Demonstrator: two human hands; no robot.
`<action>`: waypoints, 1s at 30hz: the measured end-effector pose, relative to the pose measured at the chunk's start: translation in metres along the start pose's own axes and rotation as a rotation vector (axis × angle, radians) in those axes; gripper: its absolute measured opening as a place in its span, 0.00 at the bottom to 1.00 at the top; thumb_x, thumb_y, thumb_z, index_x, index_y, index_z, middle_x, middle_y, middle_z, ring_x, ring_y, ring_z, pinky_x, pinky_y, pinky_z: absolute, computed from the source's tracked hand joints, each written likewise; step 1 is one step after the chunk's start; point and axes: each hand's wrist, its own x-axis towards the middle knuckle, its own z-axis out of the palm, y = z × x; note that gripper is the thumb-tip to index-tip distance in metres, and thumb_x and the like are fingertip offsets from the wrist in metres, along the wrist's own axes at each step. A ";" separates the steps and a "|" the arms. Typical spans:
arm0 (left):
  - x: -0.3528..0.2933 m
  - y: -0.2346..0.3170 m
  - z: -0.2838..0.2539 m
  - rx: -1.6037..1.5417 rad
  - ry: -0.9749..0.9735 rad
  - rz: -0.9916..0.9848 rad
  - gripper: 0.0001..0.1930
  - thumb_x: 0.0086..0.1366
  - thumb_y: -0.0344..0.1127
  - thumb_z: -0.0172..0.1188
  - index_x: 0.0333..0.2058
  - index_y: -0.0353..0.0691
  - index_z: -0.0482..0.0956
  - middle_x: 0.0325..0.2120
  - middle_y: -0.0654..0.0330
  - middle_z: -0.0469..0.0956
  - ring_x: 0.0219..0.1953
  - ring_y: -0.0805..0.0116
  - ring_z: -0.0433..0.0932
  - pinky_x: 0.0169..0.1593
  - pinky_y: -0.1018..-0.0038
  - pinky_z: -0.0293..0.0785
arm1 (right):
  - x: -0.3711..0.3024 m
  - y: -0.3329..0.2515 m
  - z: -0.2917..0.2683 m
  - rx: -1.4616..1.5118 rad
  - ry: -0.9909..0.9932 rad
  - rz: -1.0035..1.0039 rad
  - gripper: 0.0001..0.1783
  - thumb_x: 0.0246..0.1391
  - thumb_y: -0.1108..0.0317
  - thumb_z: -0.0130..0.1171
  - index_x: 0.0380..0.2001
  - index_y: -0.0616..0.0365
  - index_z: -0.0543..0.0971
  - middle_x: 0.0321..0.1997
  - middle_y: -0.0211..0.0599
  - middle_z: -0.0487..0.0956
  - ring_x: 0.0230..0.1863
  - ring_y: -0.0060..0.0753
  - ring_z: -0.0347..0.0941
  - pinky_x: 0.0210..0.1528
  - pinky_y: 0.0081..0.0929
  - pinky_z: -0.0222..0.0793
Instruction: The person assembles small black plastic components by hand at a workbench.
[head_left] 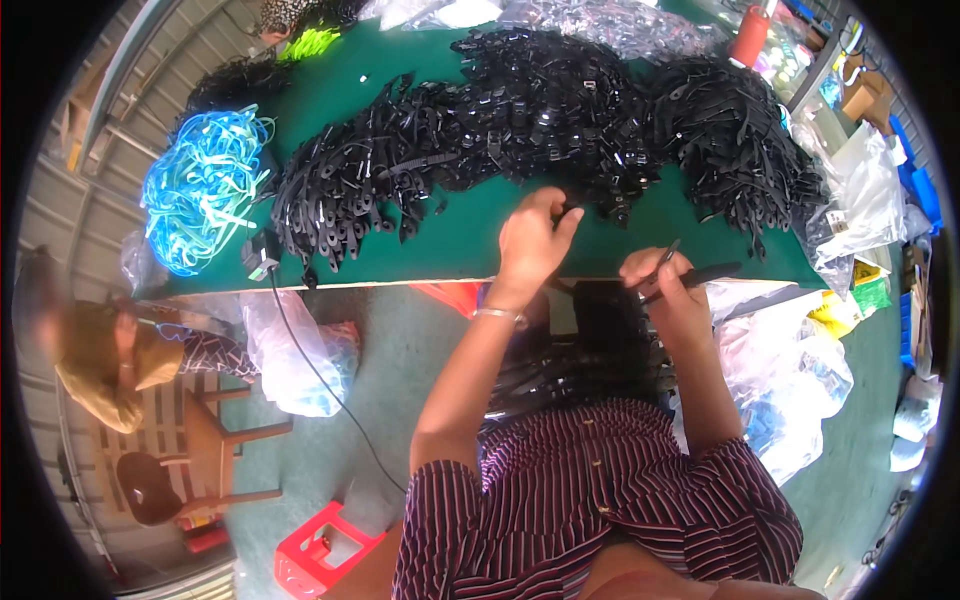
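Note:
My left hand (533, 238) is over the green table (460, 235), at the near edge of a big heap of black straps (540, 110) with small buckles. Its fingers are curled together, and a small dark bit shows by the fingertips, too small to name. At the table's front edge, my right hand (668, 280) is closed around a black strap (712, 273), whose end sticks out to the right. A thin dark piece (671, 250) also rises between its fingers; its kind is unclear.
A bundle of blue-green straps (205, 190) lies at the left of the table, near a small black box (260, 253) with a cable. Clear plastic bags (790, 370) hang at right. A red stool (325, 550) stands below. Another person (110, 350) sits at left.

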 end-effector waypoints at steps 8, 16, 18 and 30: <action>0.010 -0.014 0.016 0.457 -0.021 0.151 0.10 0.49 0.30 0.58 0.32 0.38 0.73 0.29 0.53 0.74 0.33 0.53 0.74 0.35 0.62 0.71 | -0.012 -0.021 -0.001 0.156 0.013 0.277 0.15 0.59 0.58 0.45 0.33 0.60 0.71 0.18 0.31 0.66 0.19 0.23 0.62 0.23 0.19 0.58; -0.035 -0.014 -0.006 -0.307 -0.125 -0.143 0.05 0.53 0.23 0.50 0.30 0.38 0.66 0.23 0.60 0.71 0.26 0.68 0.73 0.30 0.78 0.69 | -0.013 -0.017 0.005 0.020 -0.002 0.385 0.10 0.59 0.64 0.44 0.37 0.60 0.66 0.16 0.26 0.62 0.15 0.13 0.51 0.17 0.13 0.45; -0.053 0.017 -0.019 -0.702 -0.137 -0.286 0.07 0.55 0.22 0.46 0.32 0.40 0.63 0.21 0.64 0.69 0.21 0.77 0.67 0.26 0.85 0.62 | -0.014 -0.010 0.010 0.058 -0.009 0.400 0.09 0.58 0.65 0.45 0.37 0.59 0.66 0.16 0.25 0.63 0.16 0.13 0.52 0.17 0.13 0.45; -0.112 0.043 -0.040 -0.988 -0.225 -0.446 0.25 0.64 0.57 0.41 0.36 0.36 0.69 0.21 0.67 0.63 0.24 0.80 0.60 0.26 0.83 0.56 | -0.023 -0.004 0.038 -0.070 -0.141 0.526 0.09 0.55 0.64 0.50 0.31 0.59 0.70 0.18 0.26 0.70 0.17 0.12 0.58 0.18 0.12 0.50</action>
